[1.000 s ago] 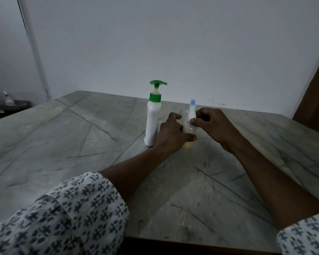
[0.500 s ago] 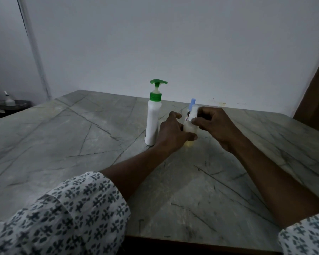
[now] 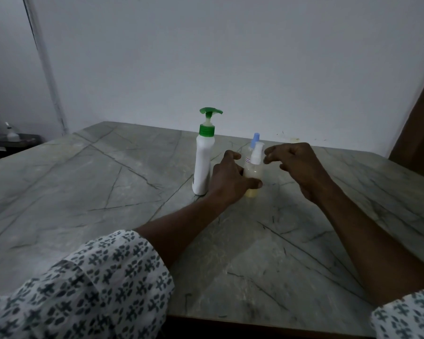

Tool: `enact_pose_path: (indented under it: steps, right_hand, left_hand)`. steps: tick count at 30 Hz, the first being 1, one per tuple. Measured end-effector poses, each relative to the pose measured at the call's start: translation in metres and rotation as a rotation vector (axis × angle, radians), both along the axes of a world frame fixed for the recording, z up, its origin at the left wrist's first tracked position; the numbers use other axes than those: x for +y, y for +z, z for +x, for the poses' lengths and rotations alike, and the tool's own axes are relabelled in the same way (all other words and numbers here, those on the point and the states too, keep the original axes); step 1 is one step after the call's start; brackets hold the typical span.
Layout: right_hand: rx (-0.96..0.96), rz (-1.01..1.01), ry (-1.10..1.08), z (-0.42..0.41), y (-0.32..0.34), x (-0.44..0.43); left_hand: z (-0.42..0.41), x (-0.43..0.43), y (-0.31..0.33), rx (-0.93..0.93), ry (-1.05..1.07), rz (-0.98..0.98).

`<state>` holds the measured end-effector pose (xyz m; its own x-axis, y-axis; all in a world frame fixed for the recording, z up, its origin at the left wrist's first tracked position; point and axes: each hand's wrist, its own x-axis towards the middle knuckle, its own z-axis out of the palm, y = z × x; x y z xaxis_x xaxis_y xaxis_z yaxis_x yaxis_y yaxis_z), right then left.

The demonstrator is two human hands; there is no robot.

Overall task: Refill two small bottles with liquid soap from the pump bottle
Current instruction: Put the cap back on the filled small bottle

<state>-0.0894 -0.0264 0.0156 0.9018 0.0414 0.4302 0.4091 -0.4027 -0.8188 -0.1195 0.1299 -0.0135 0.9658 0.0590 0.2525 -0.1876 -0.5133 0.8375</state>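
Observation:
A white pump bottle [image 3: 203, 160] with a green pump head stands upright near the middle of the marble table [image 3: 108, 192]. Just right of it stands a small clear bottle [image 3: 253, 176] of pale yellow liquid with a white spray top. My left hand [image 3: 228, 178] grips its body, thumb across the front. A second small bottle [image 3: 255, 139] with a blue cap stands right behind it, mostly hidden. My right hand [image 3: 294, 162] hovers just right of the white spray top, fingers loosely curled, holding nothing.
The table's near edge [image 3: 255, 321] runs across the bottom of the view. A white wall stands behind the table. A dark low stand with a small white bottle [image 3: 11, 134] sits at far left. A brown wooden panel [image 3: 419, 123] rises at right.
My right hand has let go of the spray top and drawn a little to the right. My left hand keeps its hold on the small bottle.

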Motion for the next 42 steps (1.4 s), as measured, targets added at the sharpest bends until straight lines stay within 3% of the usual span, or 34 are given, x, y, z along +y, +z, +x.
enact_pose_path:
  steps: [4,18,42]
  right_hand:
    - [-0.010,-0.038,0.078,-0.001,-0.008,0.009]
    - [-0.090,-0.094,0.005,0.000,-0.010,0.011]
    - [-0.017,0.021,0.039,0.003,-0.013,0.011]
  left_hand:
    - [0.000,-0.001,0.001,0.000,0.004,0.001]
    - [0.000,-0.002,-0.001,-0.007,0.014,0.013]
    - [0.004,-0.002,-0.001,-0.009,0.011,0.021]
